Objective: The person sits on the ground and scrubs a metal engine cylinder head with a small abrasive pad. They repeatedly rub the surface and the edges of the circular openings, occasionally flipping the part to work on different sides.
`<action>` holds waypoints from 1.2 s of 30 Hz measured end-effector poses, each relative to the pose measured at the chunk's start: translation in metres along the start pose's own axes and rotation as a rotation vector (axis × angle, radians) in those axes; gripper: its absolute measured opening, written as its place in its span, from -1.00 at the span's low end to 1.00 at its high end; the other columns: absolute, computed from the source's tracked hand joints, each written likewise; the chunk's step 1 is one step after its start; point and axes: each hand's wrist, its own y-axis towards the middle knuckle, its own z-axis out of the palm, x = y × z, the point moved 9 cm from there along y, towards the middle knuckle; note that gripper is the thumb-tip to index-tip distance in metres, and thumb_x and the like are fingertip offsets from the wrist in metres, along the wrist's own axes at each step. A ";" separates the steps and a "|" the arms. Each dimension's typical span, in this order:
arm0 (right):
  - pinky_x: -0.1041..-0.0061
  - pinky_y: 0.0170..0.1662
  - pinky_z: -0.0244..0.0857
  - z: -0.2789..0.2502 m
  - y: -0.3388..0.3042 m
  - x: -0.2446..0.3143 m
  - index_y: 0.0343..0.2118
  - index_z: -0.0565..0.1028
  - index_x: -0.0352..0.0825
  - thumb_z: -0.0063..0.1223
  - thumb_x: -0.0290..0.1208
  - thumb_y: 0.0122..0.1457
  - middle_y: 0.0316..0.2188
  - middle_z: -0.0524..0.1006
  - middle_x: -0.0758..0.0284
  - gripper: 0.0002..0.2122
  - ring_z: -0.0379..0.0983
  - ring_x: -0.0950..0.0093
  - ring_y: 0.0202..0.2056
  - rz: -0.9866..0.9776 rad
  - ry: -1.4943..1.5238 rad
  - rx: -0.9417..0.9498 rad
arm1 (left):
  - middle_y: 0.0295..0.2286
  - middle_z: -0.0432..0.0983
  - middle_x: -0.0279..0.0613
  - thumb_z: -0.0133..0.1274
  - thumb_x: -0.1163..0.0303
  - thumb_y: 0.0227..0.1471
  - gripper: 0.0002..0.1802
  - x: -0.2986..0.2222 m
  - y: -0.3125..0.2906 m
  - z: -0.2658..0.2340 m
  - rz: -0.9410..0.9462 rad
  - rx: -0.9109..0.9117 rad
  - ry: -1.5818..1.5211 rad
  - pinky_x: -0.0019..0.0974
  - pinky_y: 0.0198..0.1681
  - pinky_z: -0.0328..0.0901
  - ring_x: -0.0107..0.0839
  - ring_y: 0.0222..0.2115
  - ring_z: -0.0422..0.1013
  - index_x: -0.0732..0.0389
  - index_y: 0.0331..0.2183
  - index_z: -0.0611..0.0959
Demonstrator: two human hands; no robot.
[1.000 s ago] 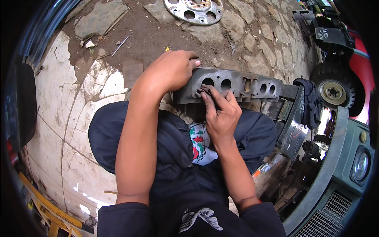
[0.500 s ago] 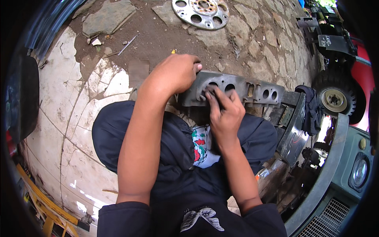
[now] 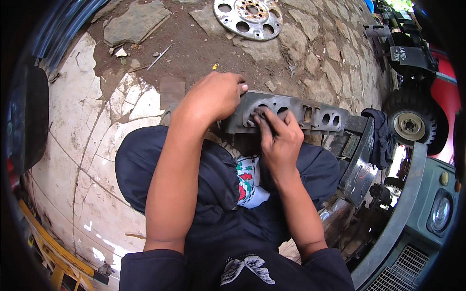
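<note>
A long grey metal cylinder head (image 3: 286, 125) lies across in front of my knees, its face with several round and oval ports turned toward me. My left hand (image 3: 216, 94) is curled over its left end, thumb on the top edge and the other fingers hidden behind the wrist and block. The fingers of my right hand (image 3: 281, 138), blackened at the tips, are bent and pinched together against the face beside the left ports. Something small and dark may be between them, but I cannot make it out.
A round metal plate with holes (image 3: 250, 17) lies on the stone and dirt ground ahead. To the right are a dark cloth (image 3: 381, 133) over a metal beam, a tyre (image 3: 412, 119) and a green vehicle front (image 3: 429, 223). A yellow metal frame (image 3: 53, 242) stands at lower left.
The view has shifted slightly, so the ground and the cylinder head sit a little lower. Both hands stay at nearly the same places on the cylinder head.
</note>
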 end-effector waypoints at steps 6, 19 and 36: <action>0.33 -0.42 0.21 0.003 0.000 0.000 -0.07 0.75 -0.29 0.43 -0.57 0.11 -0.54 0.36 0.21 -0.71 0.29 0.35 -0.52 -0.006 0.038 0.005 | -0.05 0.67 0.22 0.03 0.21 0.40 -0.59 0.000 0.001 -0.003 0.014 -0.041 -0.037 0.07 0.13 0.42 0.20 0.04 0.56 0.29 0.06 0.72; 0.33 -0.41 0.25 0.003 0.000 0.003 -0.09 0.76 -0.28 0.42 -0.56 0.14 -0.52 0.40 0.19 -0.75 0.34 0.32 -0.52 0.001 0.015 -0.015 | -0.03 0.67 0.21 0.03 0.20 0.40 -0.57 -0.002 -0.001 0.002 0.011 -0.005 -0.022 0.05 0.13 0.41 0.19 0.05 0.55 0.27 0.09 0.71; 0.24 -0.39 0.37 0.004 0.001 -0.015 -0.10 0.75 -0.25 0.41 -0.48 0.15 -0.46 0.45 0.15 -0.77 0.47 0.20 -0.48 0.041 0.210 -0.062 | -0.03 0.71 0.10 0.00 0.16 0.47 -0.55 -0.001 -0.007 -0.008 0.008 -0.114 0.053 -0.14 0.10 0.42 -0.07 0.00 0.62 0.20 0.18 0.68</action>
